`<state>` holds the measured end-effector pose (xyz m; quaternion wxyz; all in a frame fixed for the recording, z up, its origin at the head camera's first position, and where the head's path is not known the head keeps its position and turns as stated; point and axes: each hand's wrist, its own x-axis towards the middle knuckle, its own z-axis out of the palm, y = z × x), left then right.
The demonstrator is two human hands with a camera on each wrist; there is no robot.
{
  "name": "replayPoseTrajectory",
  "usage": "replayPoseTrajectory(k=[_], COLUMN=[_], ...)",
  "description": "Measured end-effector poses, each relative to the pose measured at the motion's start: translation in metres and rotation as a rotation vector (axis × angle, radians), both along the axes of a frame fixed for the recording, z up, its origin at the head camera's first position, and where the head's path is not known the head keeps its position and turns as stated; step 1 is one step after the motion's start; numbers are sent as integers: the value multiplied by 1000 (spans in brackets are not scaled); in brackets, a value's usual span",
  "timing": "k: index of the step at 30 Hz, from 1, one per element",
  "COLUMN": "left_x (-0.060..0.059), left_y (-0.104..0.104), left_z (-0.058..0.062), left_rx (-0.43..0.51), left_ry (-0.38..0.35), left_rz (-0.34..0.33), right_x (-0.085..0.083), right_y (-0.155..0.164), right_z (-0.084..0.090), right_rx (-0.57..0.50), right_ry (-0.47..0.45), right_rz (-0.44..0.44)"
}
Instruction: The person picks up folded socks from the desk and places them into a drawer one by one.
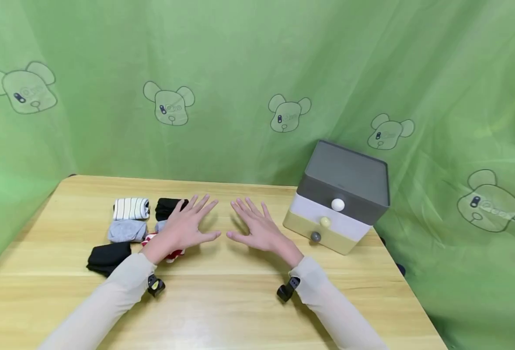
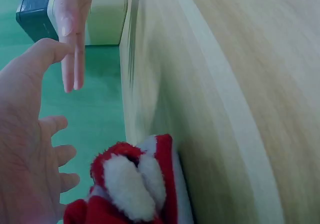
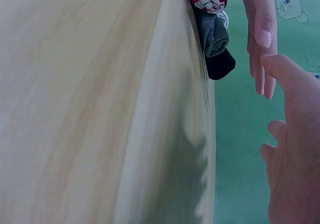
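Observation:
Both hands hover above the wooden table with fingers straight and spread, holding nothing. My left hand is over the right side of a group of folded socks and partly hides them. Below it lies a fluffy red-and-white sock bundle. Around that are a striped white bundle, a grey bundle, a black bundle at the near left and another black bundle behind. My right hand is between the socks and a small drawer box, apart from both.
The drawer box stands at the table's right, with a dark grey top, a white drawer and a yellow drawer, each tier with a round knob. A green curtain with bear-head outlines hangs behind the table and along its sides.

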<state>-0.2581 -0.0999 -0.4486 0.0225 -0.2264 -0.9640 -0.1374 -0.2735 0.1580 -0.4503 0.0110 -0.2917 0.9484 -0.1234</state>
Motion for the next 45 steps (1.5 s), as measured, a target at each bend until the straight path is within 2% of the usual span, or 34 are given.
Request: replayPoseTrajectory(k=[3, 7, 11, 15, 18, 21, 24, 27, 29, 32, 36, 40, 42, 45], left_x=[1, 0, -9, -21, -29, -36, -42, -48, -53, -58, -67, -74, -77, -79], left_y=[1, 8, 19, 33, 48, 70, 94, 114, 126, 143, 164, 186, 197, 210], left_z=[3, 20, 47, 76, 95, 110, 118, 121, 120, 120, 118, 114, 112, 111], left_rx=[26, 80, 191, 407, 607, 779, 905, 978, 997, 1029, 1166, 1325, 1368, 1395], left_ry=[-5, 18, 29, 6, -80, -211, -341, -456, -516, -582, -677, -742, -750, -758], left_rz=[8, 8, -11, -18, -24, -43, -95, -150, -171, -161, -112, -39, 0, 31], right_x=[3, 4, 2, 5, 10, 15, 22, 27, 30, 31, 29, 27, 27, 28], right_y=[1, 3, 7, 17, 34, 62, 98, 138, 164, 197, 232, 254, 262, 270], right_z=[-1, 7, 33, 75, 113, 148, 176, 193, 199, 200, 192, 179, 173, 166], right_rx=[-10, -16, -37, -113, -186, -280, -405, -534, -590, -662, -672, -685, -713, -815], right_ry=[-3, 4, 37, 76, 114, 155, 128, 85, 68, 42, -27, -134, -180, -242], right_rz=[4, 9, 17, 15, -30, -111, -216, -303, -366, -502, -688, -737, -739, -755])
